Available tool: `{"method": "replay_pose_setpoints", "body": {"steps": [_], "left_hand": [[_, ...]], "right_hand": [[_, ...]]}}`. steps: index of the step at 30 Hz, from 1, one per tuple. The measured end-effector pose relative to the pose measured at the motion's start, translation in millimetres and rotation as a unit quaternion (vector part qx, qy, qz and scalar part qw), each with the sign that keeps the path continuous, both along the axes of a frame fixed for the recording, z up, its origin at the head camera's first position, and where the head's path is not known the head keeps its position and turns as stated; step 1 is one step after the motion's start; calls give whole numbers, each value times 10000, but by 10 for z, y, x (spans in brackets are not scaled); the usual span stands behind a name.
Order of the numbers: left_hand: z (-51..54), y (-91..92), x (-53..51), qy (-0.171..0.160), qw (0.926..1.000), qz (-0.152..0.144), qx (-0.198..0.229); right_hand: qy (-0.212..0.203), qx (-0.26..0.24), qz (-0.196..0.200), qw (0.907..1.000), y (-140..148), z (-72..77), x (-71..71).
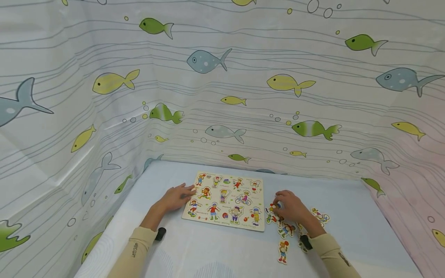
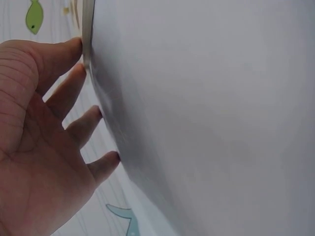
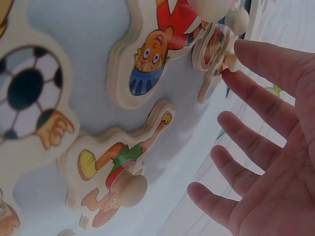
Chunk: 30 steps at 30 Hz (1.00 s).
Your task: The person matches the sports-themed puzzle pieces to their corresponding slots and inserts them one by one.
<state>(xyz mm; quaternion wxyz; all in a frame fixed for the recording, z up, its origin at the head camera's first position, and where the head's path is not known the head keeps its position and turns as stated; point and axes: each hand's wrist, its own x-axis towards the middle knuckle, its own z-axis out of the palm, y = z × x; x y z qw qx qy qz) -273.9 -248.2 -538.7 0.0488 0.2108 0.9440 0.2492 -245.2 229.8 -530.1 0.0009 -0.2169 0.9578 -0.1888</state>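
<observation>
A wooden knob puzzle board (image 1: 213, 199) printed with sports figures lies on the table. My left hand (image 1: 179, 197) touches its left edge; in the left wrist view the thumb and index fingertips meet the thin board edge, with the other fingers spread. To the right of the board, my right hand (image 1: 290, 206) is over a cluster of loose puzzle pieces (image 1: 286, 230). Its thumb and index finger pinch the small round knob of a puzzle piece (image 3: 214, 46), whose picture is partly hidden. A piece with a green-shirted figure (image 3: 128, 152) lies close by.
Nearer me lies a separate figure piece (image 1: 283, 251). A bicycle piece (image 1: 321, 216) is right of my right hand, partly behind the wrist. Several pieces overlap, including one with a soccer ball (image 3: 29, 98). A fish-patterned sheet (image 1: 257, 116) stands behind the table.
</observation>
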Motion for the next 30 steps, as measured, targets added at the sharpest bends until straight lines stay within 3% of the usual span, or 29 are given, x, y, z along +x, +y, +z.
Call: {"method": "replay_pose_setpoints", "body": {"steps": [15, 30], "left_hand": [[-49, 1, -14, 27, 9999, 54, -84], [-57, -8, -23, 6, 9999, 79, -119]], "right_hand": [[389, -12, 105, 9992, 3, -60, -6], [338, 37, 122, 9993, 2, -79, -23]]}}
